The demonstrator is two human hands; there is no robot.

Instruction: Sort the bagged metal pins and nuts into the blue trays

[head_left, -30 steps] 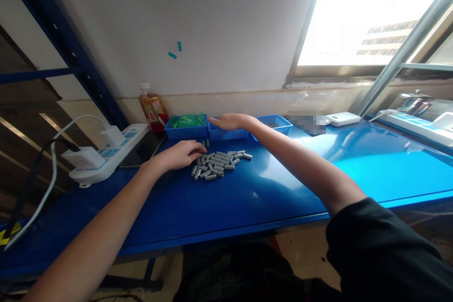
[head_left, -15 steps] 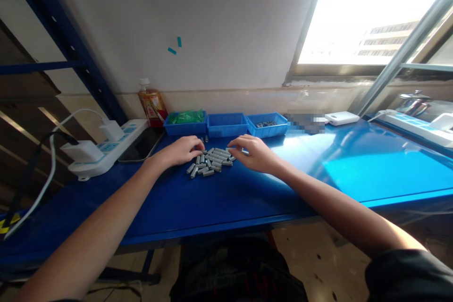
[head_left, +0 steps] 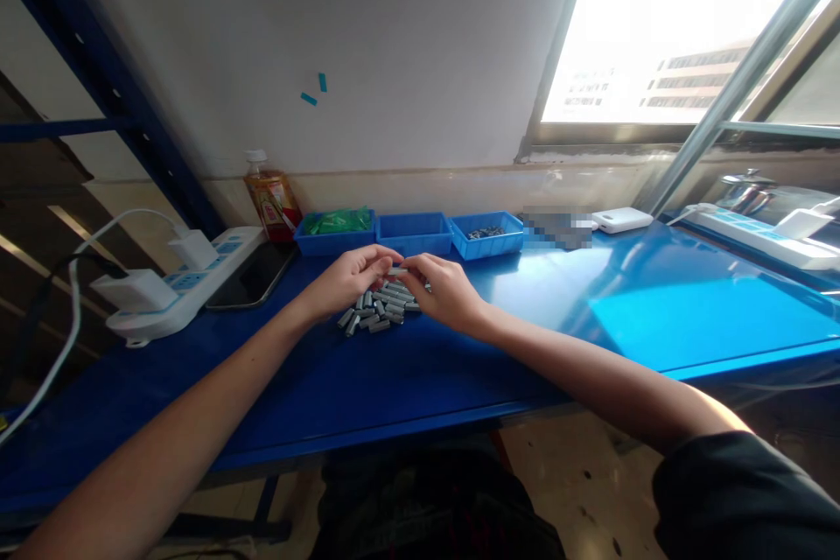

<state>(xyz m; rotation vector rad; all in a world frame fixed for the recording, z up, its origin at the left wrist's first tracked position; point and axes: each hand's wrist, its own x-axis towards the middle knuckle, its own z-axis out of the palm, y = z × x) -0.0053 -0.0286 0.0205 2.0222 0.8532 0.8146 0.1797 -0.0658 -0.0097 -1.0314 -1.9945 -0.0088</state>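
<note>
My left hand (head_left: 351, 282) and my right hand (head_left: 447, 290) meet fingertip to fingertip above a pile of small silver metal cylinders (head_left: 379, 325) on the blue table. One metal cylinder (head_left: 397, 270) lies level between them, pinched by the right thumb and fingers. The left thumb and forefinger are closed at its other end; whether they also hold some small part is hidden. The hands cover the back of the pile. Behind them stands a middle blue bin (head_left: 415, 243).
At the back, a blue bin (head_left: 336, 243) holds green pieces and another blue bin (head_left: 489, 247) holds small metal parts. To the left are a drink bottle (head_left: 272, 203), a dark phone (head_left: 253, 278) and a power strip (head_left: 157, 319). A white box (head_left: 623, 219) lies back right.
Both hands have come together over the pile, the right moving left and the left slightly raised. A metal cylinder now shows between their fingertips. The view has shifted a little.
</note>
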